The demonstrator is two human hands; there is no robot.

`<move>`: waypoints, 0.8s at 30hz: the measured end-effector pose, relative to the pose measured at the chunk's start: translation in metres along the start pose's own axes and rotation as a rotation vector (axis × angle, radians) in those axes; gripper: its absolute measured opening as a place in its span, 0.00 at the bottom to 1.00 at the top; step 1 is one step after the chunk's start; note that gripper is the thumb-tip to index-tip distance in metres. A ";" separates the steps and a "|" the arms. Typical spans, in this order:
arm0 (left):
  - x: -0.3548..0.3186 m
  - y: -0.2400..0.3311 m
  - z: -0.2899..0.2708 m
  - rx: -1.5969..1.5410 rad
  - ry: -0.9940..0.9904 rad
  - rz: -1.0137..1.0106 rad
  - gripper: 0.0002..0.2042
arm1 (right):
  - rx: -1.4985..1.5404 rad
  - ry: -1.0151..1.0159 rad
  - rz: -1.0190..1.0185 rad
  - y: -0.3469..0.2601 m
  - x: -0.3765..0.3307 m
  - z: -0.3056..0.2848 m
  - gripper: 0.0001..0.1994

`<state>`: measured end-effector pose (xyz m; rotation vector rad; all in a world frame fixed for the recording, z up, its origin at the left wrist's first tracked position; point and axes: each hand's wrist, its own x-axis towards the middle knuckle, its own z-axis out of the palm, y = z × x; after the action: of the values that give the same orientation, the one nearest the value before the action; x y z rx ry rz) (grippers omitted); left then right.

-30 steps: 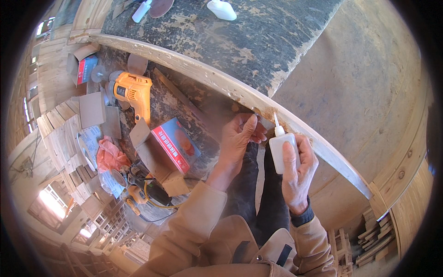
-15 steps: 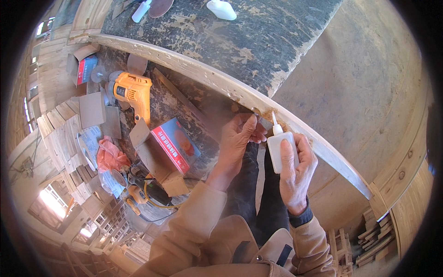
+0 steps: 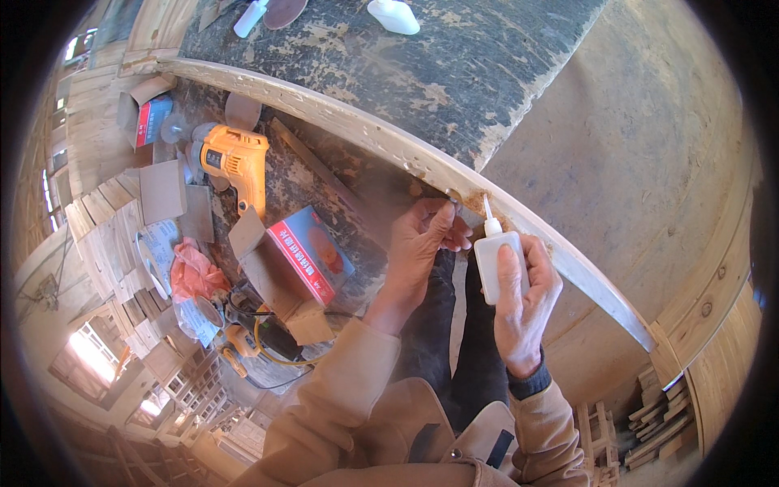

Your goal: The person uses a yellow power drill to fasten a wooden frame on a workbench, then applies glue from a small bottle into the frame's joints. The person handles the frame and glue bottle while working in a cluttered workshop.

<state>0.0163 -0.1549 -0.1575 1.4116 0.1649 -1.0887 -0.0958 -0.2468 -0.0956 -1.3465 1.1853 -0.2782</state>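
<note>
A white squeeze bottle (image 3: 490,268) with a thin pointed nozzle is in my right hand (image 3: 527,296). Its tip points up at a brown, dusty patch (image 3: 477,199) on a long pale wooden board (image 3: 357,122). My left hand (image 3: 423,243) is beside that patch, thumb and fingers pinched at the board's near edge. Something small and shiny (image 3: 454,196) shows at those fingertips; I cannot make out what it is. Haze hangs in the air left of my left hand.
To the left lie an orange power drill (image 3: 235,158) with a disc, an open red-and-blue box (image 3: 312,252), a pink plastic bag (image 3: 197,272) and stacked wood blocks (image 3: 101,235). Another white bottle (image 3: 394,16) lies on the worn dark tabletop (image 3: 341,61) beyond the board.
Almost nothing differs. The bottle and my right hand have shifted very slightly to the right; my left hand keeps its pinch at the board.
</note>
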 end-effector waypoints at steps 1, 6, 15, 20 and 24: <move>0.000 0.000 0.000 0.001 -0.002 -0.002 0.16 | -0.002 0.003 -0.007 0.000 0.000 0.000 0.12; 0.000 0.000 -0.001 -0.004 -0.002 -0.002 0.16 | -0.016 0.000 -0.028 0.000 0.001 0.002 0.11; -0.012 0.009 0.003 0.080 0.037 -0.084 0.12 | 0.038 -0.028 0.020 0.003 -0.003 -0.001 0.11; -0.091 0.043 -0.007 0.530 0.245 0.271 0.06 | 0.156 -0.069 -0.051 0.010 -0.014 -0.007 0.13; -0.114 0.083 -0.064 0.926 0.656 0.697 0.02 | 0.169 -0.083 -0.151 0.013 -0.027 -0.014 0.14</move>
<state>0.0434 -0.0614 -0.0372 2.3729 -0.4016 -0.0379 -0.1248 -0.2312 -0.0903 -1.2882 0.9712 -0.4175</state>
